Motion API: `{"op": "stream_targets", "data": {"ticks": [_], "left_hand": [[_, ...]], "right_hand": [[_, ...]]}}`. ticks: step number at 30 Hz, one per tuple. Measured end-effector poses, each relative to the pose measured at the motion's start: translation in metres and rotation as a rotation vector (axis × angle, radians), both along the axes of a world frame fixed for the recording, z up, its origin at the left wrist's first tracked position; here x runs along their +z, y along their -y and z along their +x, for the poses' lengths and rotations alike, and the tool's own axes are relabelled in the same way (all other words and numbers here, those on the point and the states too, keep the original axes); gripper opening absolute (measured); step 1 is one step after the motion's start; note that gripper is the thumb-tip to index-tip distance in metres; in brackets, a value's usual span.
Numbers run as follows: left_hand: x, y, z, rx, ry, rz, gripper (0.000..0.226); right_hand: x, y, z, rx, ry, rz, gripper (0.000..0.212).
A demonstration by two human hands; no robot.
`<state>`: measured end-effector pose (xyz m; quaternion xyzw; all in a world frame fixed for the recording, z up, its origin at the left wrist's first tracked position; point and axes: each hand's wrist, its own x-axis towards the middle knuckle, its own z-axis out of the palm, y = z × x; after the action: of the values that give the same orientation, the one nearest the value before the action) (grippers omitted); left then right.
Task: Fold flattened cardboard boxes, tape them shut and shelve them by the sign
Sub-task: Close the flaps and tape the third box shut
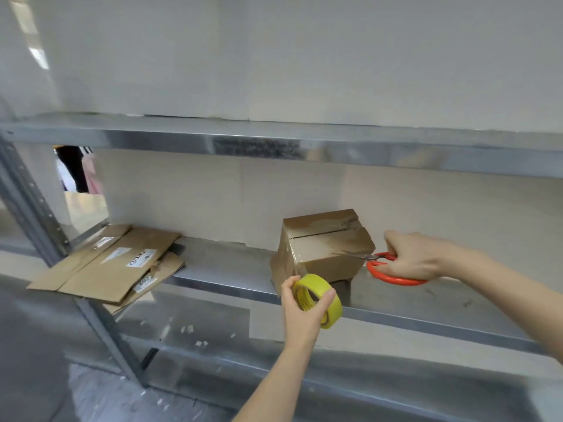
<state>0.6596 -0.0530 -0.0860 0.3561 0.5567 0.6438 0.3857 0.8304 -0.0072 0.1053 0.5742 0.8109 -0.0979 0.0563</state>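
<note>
A small folded cardboard box (327, 248) stands tilted on the middle metal shelf (231, 269), its top flaps closed with a slit between them and clear tape over its left side. My left hand (303, 312) grips a yellow tape roll (320, 300) just below the box's front left corner. My right hand (417, 257) holds orange-handled scissors (387, 271) at the box's right side, blades pointing left along its front face. Flattened cardboard boxes (112, 263) with white labels lie stacked at the shelf's left end, hanging over the edge.
An upper metal shelf (274, 144) runs above, a lower shelf (213, 339) below with small white scraps on it. A grey perforated upright post (33, 205) stands at the left. A person is partly visible through the gap (76, 169) behind the rack.
</note>
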Motion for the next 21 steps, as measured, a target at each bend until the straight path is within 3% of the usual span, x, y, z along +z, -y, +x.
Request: {"op": "stream_targets", "data": {"ticks": [5, 10, 17, 21], "left_hand": [[0.006, 0.0, 0.007, 0.012, 0.009, 0.016, 0.072], [0.009, -0.005, 0.016, 0.077, 0.017, -0.011, 0.088], [0.011, -0.005, 0.026, 0.095, 0.06, -0.029, 0.073], [0.014, -0.001, 0.029, 0.07, 0.079, -0.053, 0.08]], "right_hand": [[0.002, -0.004, -0.046, 0.034, 0.172, -0.049, 0.059], [0.015, -0.005, -0.071, 0.044, 0.306, -0.148, 0.051], [0.015, -0.005, -0.089, 0.124, 0.386, -0.241, 0.038], [0.007, -0.005, -0.097, 0.17, 0.365, -0.191, 0.041]]}}
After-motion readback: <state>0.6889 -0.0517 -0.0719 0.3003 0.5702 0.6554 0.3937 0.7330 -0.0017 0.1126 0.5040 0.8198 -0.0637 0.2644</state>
